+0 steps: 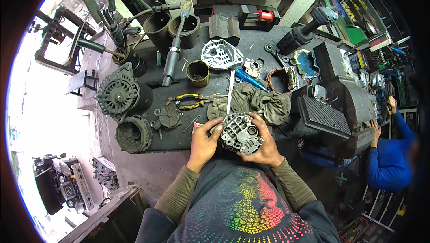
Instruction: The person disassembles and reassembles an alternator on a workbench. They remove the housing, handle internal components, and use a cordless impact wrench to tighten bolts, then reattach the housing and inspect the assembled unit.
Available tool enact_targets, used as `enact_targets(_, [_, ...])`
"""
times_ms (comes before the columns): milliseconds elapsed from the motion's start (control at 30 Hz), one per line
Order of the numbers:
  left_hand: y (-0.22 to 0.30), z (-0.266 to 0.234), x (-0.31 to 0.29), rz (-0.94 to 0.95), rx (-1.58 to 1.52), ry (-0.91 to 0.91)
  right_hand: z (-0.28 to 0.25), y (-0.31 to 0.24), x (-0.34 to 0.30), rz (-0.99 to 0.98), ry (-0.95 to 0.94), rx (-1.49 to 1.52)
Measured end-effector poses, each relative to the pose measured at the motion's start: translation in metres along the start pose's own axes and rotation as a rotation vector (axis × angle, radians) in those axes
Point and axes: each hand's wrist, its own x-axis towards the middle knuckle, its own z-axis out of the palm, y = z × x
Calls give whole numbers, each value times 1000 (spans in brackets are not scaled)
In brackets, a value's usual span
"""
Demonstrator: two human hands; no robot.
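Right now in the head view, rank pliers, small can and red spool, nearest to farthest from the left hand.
1. Pliers, ahead of the left hand, slightly left.
2. Small can, beyond the pliers.
3. Red spool, far ahead, right.

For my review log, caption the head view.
Left hand and right hand hold a round metal part at a cluttered workbench.

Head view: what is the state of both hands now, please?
Left hand: closed, holding the left side of the grey metal housing.
Right hand: closed, holding its right side.
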Motion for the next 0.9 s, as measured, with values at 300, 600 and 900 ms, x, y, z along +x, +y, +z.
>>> enact_targets(300, [-6,1,1,123,266,84,-2,6,1,11,-32,-94])
enact_targets(600, [-9,-1,6,150,354,141,-2,4,0,52,-17,-52])
enact_targets(900, [12,11,22,164,180,107,-2,-2,9,12,-84,-142])
